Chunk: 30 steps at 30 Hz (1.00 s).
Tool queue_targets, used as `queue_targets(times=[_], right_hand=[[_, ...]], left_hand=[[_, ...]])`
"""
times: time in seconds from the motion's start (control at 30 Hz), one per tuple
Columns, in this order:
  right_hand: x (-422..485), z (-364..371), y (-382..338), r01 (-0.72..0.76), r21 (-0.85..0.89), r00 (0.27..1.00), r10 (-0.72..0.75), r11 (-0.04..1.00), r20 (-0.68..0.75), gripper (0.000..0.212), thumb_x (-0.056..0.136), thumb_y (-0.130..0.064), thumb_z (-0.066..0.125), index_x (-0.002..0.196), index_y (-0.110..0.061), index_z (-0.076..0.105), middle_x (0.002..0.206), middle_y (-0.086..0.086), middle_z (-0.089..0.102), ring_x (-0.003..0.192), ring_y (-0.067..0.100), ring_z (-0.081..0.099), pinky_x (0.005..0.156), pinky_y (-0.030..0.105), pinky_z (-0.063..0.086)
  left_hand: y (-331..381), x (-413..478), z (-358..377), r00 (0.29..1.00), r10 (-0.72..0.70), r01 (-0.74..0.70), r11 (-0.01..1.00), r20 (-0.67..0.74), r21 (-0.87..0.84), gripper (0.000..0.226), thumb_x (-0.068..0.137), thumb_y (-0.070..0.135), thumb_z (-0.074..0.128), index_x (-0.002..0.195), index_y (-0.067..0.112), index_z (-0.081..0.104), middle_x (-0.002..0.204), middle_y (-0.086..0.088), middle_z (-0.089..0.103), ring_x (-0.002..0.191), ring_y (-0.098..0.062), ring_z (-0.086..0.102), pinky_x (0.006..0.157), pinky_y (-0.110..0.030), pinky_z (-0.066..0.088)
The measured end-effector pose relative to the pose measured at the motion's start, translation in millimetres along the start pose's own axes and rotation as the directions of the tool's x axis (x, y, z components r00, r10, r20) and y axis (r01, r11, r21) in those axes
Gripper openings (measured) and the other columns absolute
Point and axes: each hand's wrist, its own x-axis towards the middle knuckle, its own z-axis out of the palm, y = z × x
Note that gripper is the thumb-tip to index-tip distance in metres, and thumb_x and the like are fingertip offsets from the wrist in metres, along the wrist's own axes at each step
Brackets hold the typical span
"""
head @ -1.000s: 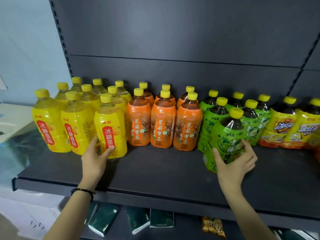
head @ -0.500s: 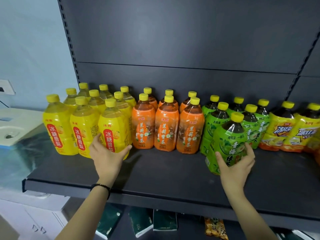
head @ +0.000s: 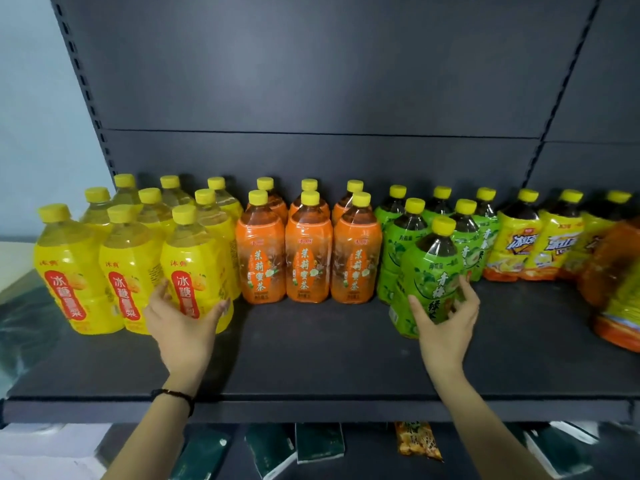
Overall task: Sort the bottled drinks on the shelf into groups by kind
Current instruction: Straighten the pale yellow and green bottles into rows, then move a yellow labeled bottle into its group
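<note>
Bottled drinks stand in colour groups on a dark shelf (head: 311,358): yellow bottles on the left, orange bottles (head: 308,258) in the middle, green bottles to the right, then yellow-orange labelled bottles (head: 516,247). My left hand (head: 183,330) cups the base of the front-right yellow bottle (head: 197,258), thumb on its left and fingers on its right. My right hand (head: 446,327) holds the front green bottle (head: 431,271), which stands forward of its group, thumb and fingers on either side of it.
A blurred orange-labelled bottle (head: 616,278) sits close at the right edge. The shelf's front strip between my hands is bare. Below the shelf lie dark green packs (head: 318,441) and a snack packet (head: 415,441). A white surface (head: 14,258) is at far left.
My left hand has slid from the yellow bottle's left side to wrap round its front base. My right hand stays on the green bottle. The view has moved closer.
</note>
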Motion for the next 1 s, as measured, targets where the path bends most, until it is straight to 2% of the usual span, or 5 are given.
queue_targets(times=[0.13,0.27,0.43,0.77,1.0], right_hand=[[-12,-2,0,-0.058,-0.021,0.995,0.06,0.998,0.075,0.06,0.076,-0.024,0.079,0.126,-0.024,0.046,0.121,-0.01,0.04,0.11,0.008,0.049,0.097,0.031,0.042],[-3,-24,0,0.006,-0.076,0.993,0.003,0.997,0.118,0.016,0.086,-0.012,0.068,0.099,-0.019,0.062,0.107,-0.004,0.052,0.096,0.008,0.056,0.089,0.039,0.051],[17,-88,4,-0.054,-0.081,0.928,0.08,0.995,0.365,0.024,0.091,-0.018,0.063,0.115,-0.018,0.065,0.098,-0.007,0.066,0.093,0.008,0.062,0.081,0.021,0.052],[80,-249,43,0.049,-0.23,0.87,0.072,0.972,0.487,0.052,0.087,-0.027,0.068,0.135,-0.029,0.049,0.12,-0.01,0.056,0.109,0.007,0.053,0.089,0.019,0.043],[117,-347,76,0.02,-0.256,0.899,0.094,0.967,0.428,0.043,0.086,-0.024,0.069,0.123,-0.035,0.049,0.116,-0.01,0.056,0.106,0.009,0.055,0.089,0.027,0.048]], left_hand=[[-28,-38,-14,0.988,-0.155,0.152,0.984,-0.022,-0.094,0.04,0.078,0.022,0.075,0.111,0.009,0.057,0.118,-0.021,0.056,0.108,-0.037,0.057,0.096,-0.048,0.045],[14,-57,5,0.961,-0.073,0.105,0.988,0.267,-0.109,0.011,0.086,0.019,0.068,0.096,0.017,0.063,0.101,-0.011,0.066,0.098,-0.028,0.062,0.087,-0.034,0.041],[74,-114,41,0.868,0.184,-0.173,0.983,0.461,-0.066,0.025,0.086,0.032,0.066,0.108,0.019,0.065,0.107,0.001,0.067,0.103,-0.018,0.06,0.089,-0.036,0.045],[171,-272,124,0.726,0.254,-0.215,0.967,0.64,-0.139,0.044,0.085,0.049,0.06,0.127,0.034,0.053,0.125,0.01,0.057,0.12,-0.012,0.051,0.092,-0.033,0.046],[222,-353,171,0.649,0.284,-0.227,0.958,0.706,-0.176,0.049,0.085,0.054,0.057,0.13,0.042,0.045,0.132,0.014,0.048,0.127,-0.009,0.043,0.094,-0.027,0.039]])
